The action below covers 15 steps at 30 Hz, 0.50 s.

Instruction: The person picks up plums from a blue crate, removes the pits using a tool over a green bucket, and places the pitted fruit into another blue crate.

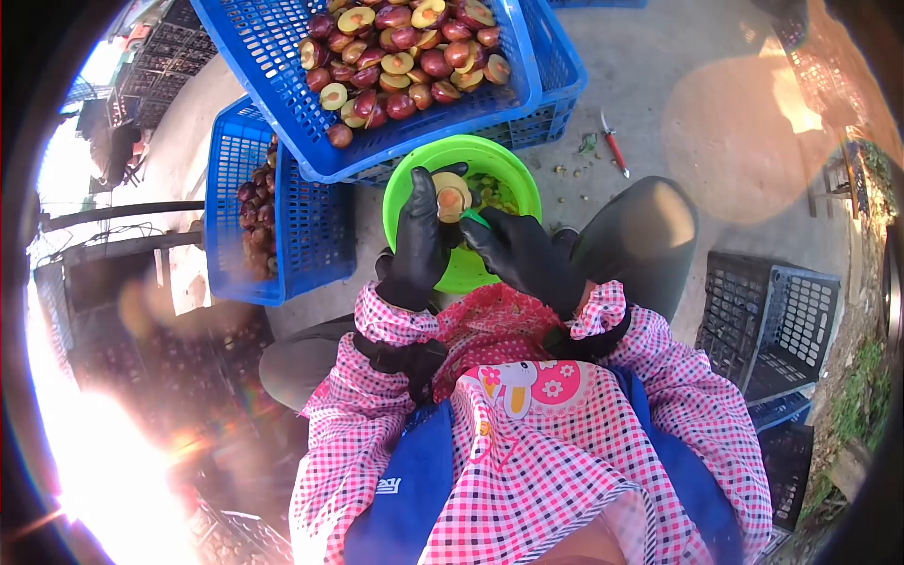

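Observation:
Black gloves cover both of my hands. My left hand (421, 234) is closed around a halved plum (452, 195), its yellow flesh facing up. In my right hand (524, 250) is a small tool with a green handle (475, 218), held close against the fruit; its working end is hidden, so its kind does not show. Both hands are over a bright green basin (527, 179) with yellow-green scraps (492, 192) inside. Beyond it, a blue crate (325, 168) is heaped with halved plums (400, 64).
To the left, another blue crate (315, 231) contains dark red plums (254, 209). A red-handled cutting tool (615, 149) lies on the concrete floor near small scraps. Black crates (734, 292) stand at right. My knees flank the basin; glare washes out the lower left.

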Motion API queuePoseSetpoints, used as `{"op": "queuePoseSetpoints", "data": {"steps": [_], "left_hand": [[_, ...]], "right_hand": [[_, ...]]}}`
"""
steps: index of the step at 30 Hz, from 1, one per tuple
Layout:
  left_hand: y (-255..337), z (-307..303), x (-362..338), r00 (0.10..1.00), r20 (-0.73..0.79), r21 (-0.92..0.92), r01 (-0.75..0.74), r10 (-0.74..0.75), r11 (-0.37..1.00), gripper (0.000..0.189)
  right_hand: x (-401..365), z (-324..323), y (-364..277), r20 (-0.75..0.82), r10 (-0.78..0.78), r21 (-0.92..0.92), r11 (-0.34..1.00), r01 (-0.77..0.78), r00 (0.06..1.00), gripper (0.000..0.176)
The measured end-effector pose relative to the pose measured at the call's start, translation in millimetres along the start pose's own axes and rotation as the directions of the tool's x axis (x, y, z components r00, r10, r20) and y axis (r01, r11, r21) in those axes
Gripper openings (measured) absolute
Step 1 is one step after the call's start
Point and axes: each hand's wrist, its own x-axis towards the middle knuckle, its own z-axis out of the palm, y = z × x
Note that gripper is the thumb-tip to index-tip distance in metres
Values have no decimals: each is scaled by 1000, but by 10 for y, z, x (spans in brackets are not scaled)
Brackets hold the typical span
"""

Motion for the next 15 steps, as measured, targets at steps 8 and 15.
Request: {"op": "queuePoseSetpoints", "data": {"steps": [8, 15], "left_hand": [[-39, -5, -52, 999, -34, 13, 13, -13, 1000, 74], [-128, 114, 88, 972, 58, 97, -232, 227, 968, 77]], "right_hand": [[57, -96, -30, 310, 243, 165, 938, -304, 919, 56], [0, -152, 30, 773, 18, 610, 256, -750, 635, 55]]}}
